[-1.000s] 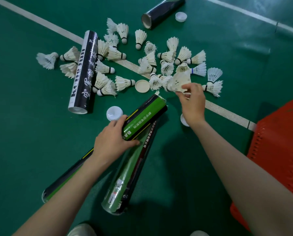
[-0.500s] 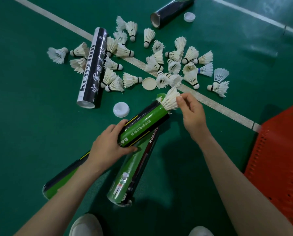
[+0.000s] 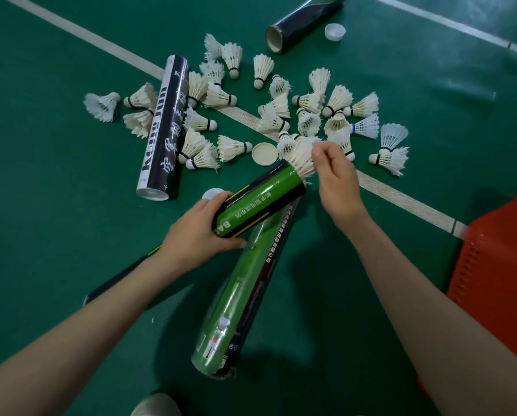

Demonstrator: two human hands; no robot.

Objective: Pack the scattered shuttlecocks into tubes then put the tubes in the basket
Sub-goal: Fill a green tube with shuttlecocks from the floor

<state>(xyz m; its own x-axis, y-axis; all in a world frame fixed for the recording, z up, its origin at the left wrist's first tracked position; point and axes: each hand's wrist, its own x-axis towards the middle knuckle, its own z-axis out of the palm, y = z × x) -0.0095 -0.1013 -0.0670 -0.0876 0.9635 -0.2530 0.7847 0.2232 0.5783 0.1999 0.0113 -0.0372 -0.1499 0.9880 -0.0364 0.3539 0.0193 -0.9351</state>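
Green glossy card is wrapping the tube (image 3: pixel 260 202) that the left hand (image 3: pixel 197 235) is gripping round its middle, tilted with its open mouth aimed at the pile. A second ago the right hand (image 3: pixel 337 178) was picking a shuttlecock (image 3: pixel 301 157) out of the heap. Now it is pinching that shuttlecock's feather skirt at the tube's mouth, cork end apparently already inside and the white feathers fanning out past the rim. One more piece is going in, then, but packing looks to be at an early stage.

Most of the scattered shuttlecocks (image 3: pixel 338 100) are lying in the middle of the court floor (image 3: pixel 56 205), straddling the woven white line (image 3: pixel 401 199). They are stiff ribbed cones, several with frayed edges, and a few look like finer plastic mesh.

A second green tube (image 3: pixel 239 298) is lying on the floor under the held one, with crinkled film at its near end. A black tube (image 3: pixel 164 127) with white lettering is resting among the shuttlecocks to the left, and a dark tube (image 3: pixel 305 22) is lying near the far edge. A shallow round cream lid (image 3: pixel 264 154) and a white cap (image 3: pixel 335 32) are sitting loose. The red perforated plastic basket (image 3: pixel 497 271) is waiting at the floor's right edge, with no tubes showing in the part in view.
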